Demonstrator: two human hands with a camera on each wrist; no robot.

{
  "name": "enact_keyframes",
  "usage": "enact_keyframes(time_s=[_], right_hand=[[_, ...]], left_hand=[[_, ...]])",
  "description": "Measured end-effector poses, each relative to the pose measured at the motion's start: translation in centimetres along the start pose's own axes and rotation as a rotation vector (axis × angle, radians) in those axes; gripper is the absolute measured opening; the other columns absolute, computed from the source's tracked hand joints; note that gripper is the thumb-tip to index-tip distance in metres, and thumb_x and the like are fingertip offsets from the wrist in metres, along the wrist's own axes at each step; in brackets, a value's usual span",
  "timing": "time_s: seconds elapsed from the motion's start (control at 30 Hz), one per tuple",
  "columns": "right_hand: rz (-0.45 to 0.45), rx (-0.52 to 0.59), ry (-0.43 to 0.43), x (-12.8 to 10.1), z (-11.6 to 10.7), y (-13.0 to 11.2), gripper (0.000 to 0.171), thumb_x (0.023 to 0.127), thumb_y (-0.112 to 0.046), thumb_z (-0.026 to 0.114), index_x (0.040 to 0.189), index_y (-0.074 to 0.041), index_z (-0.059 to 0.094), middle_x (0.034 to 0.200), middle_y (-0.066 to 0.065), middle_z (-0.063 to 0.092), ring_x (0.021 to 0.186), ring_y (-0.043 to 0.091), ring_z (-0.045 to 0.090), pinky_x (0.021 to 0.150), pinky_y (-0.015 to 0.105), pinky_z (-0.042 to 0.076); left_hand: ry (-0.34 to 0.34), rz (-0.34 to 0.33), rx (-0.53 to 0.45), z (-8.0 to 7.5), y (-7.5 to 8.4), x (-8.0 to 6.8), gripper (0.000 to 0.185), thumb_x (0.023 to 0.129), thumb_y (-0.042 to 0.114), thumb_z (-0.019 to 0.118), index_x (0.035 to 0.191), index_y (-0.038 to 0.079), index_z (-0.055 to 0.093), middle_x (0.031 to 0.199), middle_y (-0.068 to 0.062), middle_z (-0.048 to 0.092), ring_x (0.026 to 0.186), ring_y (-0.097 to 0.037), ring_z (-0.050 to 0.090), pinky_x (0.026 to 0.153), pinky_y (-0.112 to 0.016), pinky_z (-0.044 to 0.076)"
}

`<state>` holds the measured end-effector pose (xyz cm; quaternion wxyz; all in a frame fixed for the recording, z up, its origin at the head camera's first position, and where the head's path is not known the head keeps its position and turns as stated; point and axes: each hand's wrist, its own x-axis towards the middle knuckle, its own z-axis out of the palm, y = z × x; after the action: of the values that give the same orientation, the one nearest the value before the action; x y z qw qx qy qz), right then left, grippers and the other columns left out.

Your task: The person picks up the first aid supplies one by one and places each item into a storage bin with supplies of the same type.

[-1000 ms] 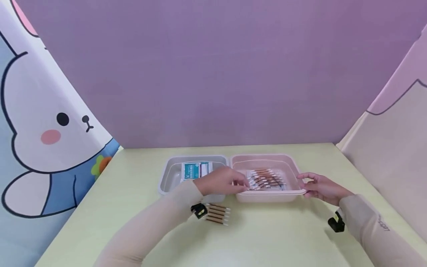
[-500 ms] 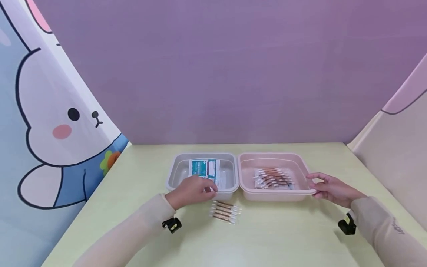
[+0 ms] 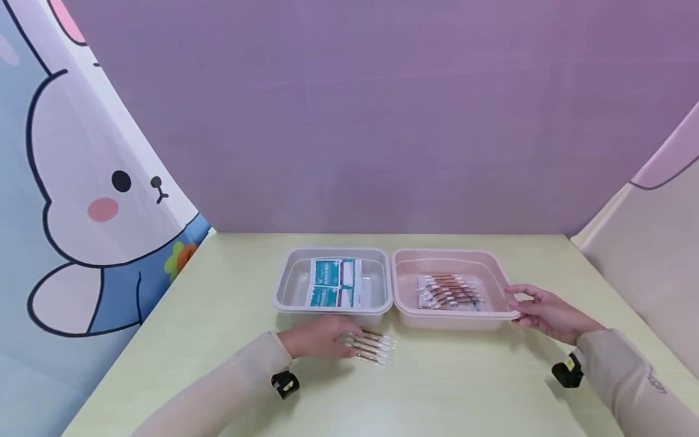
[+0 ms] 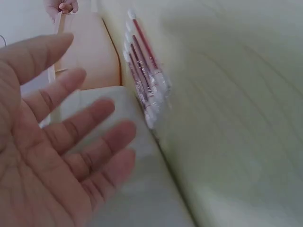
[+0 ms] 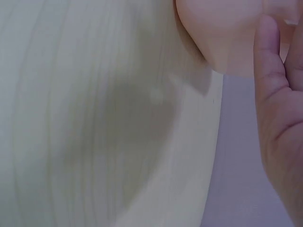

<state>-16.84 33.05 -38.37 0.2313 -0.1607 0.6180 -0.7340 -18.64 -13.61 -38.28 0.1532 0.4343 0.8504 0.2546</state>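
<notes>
A clear pack of brown-stemmed cotton swabs (image 3: 374, 348) lies on the table in front of the grey tray. My left hand (image 3: 322, 337) is at the pack's left end. In the left wrist view its fingers are spread and slightly bent, holding nothing, with the swabs (image 4: 144, 71) just beyond them. At the right, my right hand (image 3: 548, 314) grips the right rim of the pink tray (image 3: 480, 320), fingers above and thumb against the outer wall. More packed swabs (image 3: 448, 291) lie inside the pink tray.
The grey tray (image 3: 284, 297) stands left of the pink one, their rims side by side. Teal-and-white packets (image 3: 327, 282) lie in it. A purple panel (image 3: 371, 121) rises behind the table, with printed cloth (image 3: 76, 182) at the left side.
My left hand has left the pink tray's near edge, moving left past the grey tray and down to the swab pack on the table. The right hand stays on the pink rim.
</notes>
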Motion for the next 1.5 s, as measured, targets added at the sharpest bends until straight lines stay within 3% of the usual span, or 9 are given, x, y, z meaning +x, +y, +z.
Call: enact_keyframes(time_s=[0.07, 0.27, 0.43, 0.6, 0.7, 0.8, 1.1, 1.27, 1.5], right_hand=[[0.000, -0.001, -0.003, 0.1, 0.0, -0.1, 0.034, 0.100, 0.002, 0.042, 0.117, -0.021, 0.061, 0.097, 0.009, 0.063, 0.079, 0.010, 0.066, 0.073, 0.019, 0.052], [0.002, -0.039, 0.013, 0.4, 0.2, -0.4, 0.033, 0.100, 0.001, 0.044, 0.116, -0.022, 0.061, 0.096, 0.009, 0.063, 0.077, 0.010, 0.066, 0.072, 0.020, 0.052], [0.003, -0.037, -0.012, 0.2, 0.1, -0.3, 0.035, 0.100, 0.002, 0.042, 0.117, -0.023, 0.061, 0.097, 0.008, 0.063, 0.079, 0.011, 0.066, 0.074, 0.020, 0.052], [-0.007, -0.031, -0.024, 0.0, 0.1, -0.3, 0.037, 0.100, 0.003, 0.041, 0.119, -0.022, 0.061, 0.100, 0.009, 0.061, 0.081, 0.011, 0.066, 0.075, 0.020, 0.052], [-0.006, -0.037, -0.027, 0.1, 0.1, -0.4, 0.037, 0.100, 0.002, 0.041, 0.119, -0.022, 0.061, 0.098, 0.009, 0.063, 0.081, 0.011, 0.066, 0.075, 0.020, 0.052], [-0.002, -0.036, -0.034, 0.2, 0.1, -0.4, 0.037, 0.100, 0.003, 0.041, 0.119, -0.023, 0.060, 0.096, 0.008, 0.065, 0.079, 0.009, 0.065, 0.074, 0.019, 0.052], [-0.015, -0.041, -0.036, 0.0, -0.1, -0.3, 0.040, 0.100, 0.005, 0.039, 0.120, -0.023, 0.060, 0.097, 0.009, 0.064, 0.079, 0.010, 0.066, 0.073, 0.019, 0.052], [-0.018, -0.034, -0.048, 0.3, -0.1, -0.1, 0.038, 0.100, 0.004, 0.040, 0.120, -0.022, 0.059, 0.097, 0.009, 0.065, 0.080, 0.010, 0.066, 0.073, 0.020, 0.052], [-0.001, -0.037, -0.048, 0.2, -0.2, -0.3, 0.038, 0.100, 0.003, 0.041, 0.119, -0.023, 0.060, 0.099, 0.008, 0.064, 0.082, 0.010, 0.066, 0.074, 0.019, 0.052]], left_hand=[[-0.005, -0.005, 0.007, 0.1, -0.2, 0.1, 0.028, 0.087, 0.012, 0.068, 0.114, 0.004, 0.066, 0.114, -0.006, 0.065, 0.101, -0.015, 0.059, 0.089, -0.025, 0.045], [-0.008, -0.061, 0.007, 0.2, -0.6, 0.2, 0.028, 0.087, 0.013, 0.067, 0.113, 0.004, 0.065, 0.111, -0.006, 0.065, 0.094, -0.015, 0.058, 0.084, -0.026, 0.046], [-0.035, -0.077, 0.058, 0.8, -0.8, 0.0, 0.030, 0.087, 0.017, 0.067, 0.115, 0.005, 0.065, 0.110, -0.004, 0.065, 0.098, -0.014, 0.057, 0.089, -0.028, 0.045], [-0.032, -0.095, 0.009, 1.2, -0.8, 0.2, 0.030, 0.088, 0.013, 0.066, 0.116, 0.005, 0.064, 0.100, -0.003, 0.067, 0.087, -0.010, 0.059, 0.080, -0.025, 0.048], [-0.024, -0.137, -0.021, 1.5, -0.7, 0.2, 0.029, 0.086, 0.011, 0.067, 0.115, 0.005, 0.064, 0.083, 0.001, 0.065, 0.069, -0.005, 0.056, 0.067, -0.022, 0.047], [-0.006, -0.190, 0.025, 1.7, -0.3, 0.2, 0.025, 0.082, 0.014, 0.071, 0.106, 0.006, 0.066, 0.073, 0.006, 0.059, 0.061, -0.005, 0.050, 0.059, -0.023, 0.044], [0.013, -0.398, 0.226, 1.9, 0.5, 0.2, 0.038, 0.065, 0.032, 0.086, 0.090, 0.012, 0.064, 0.080, 0.006, 0.059, 0.070, -0.011, 0.051, 0.066, -0.028, 0.044], [0.004, -0.438, 0.184, 1.7, 0.6, -0.1, 0.032, 0.064, 0.027, 0.088, 0.079, 0.013, 0.064, 0.074, 0.007, 0.055, 0.067, -0.010, 0.048, 0.065, -0.025, 0.043], [-0.011, -0.406, 0.095, 2.0, 1.0, 0.1, 0.025, 0.066, 0.017, 0.086, 0.073, 0.012, 0.063, 0.070, 0.008, 0.053, 0.064, -0.008, 0.046, 0.062, -0.023, 0.042]])
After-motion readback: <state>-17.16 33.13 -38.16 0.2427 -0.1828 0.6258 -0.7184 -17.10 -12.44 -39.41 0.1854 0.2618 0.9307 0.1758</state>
